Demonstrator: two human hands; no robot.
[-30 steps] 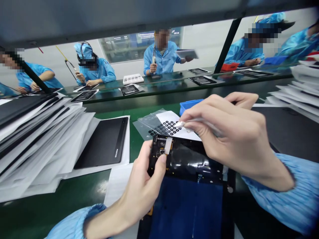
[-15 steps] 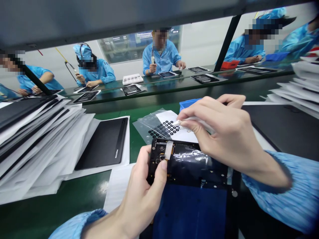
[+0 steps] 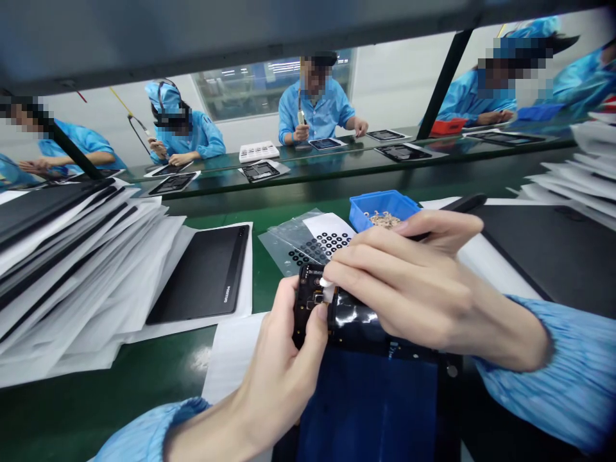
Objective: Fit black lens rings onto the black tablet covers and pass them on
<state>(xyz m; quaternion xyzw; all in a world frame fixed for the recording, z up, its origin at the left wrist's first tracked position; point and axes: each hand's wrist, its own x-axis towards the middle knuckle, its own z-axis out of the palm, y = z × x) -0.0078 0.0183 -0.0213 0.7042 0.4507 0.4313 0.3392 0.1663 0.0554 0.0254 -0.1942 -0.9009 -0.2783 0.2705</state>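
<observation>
My left hand (image 3: 289, 359) grips the left end of an opened tablet (image 3: 356, 314), thumb on top beside the camera modules and fingers behind its edge. A whitish strip of tape lies near those modules. My right hand (image 3: 409, 282) is closed, pinching a white, cloth-like piece (image 3: 326, 282) whose pointed tip is at the camera modules; most of it is hidden by my fingers. Behind that hand, a black stick-like thing (image 3: 469, 204) shows partly; I cannot tell whether I hold it. A dark blue panel (image 3: 370, 410) lies below the tablet's circuit section.
Behind my hands are a blue bin (image 3: 363, 206) of small beige parts and a sheet of black rings (image 3: 332, 240). Stacked tablets and white sheets (image 3: 86, 276) rise at left, with more sheets (image 3: 577, 167) at right. Co-workers sit across the bench (image 3: 216, 196).
My right hand has moved left and down, bringing the white tip from above the ring sheet to the camera modules. The blue bin is now more visible. My left hand keeps its grip.
</observation>
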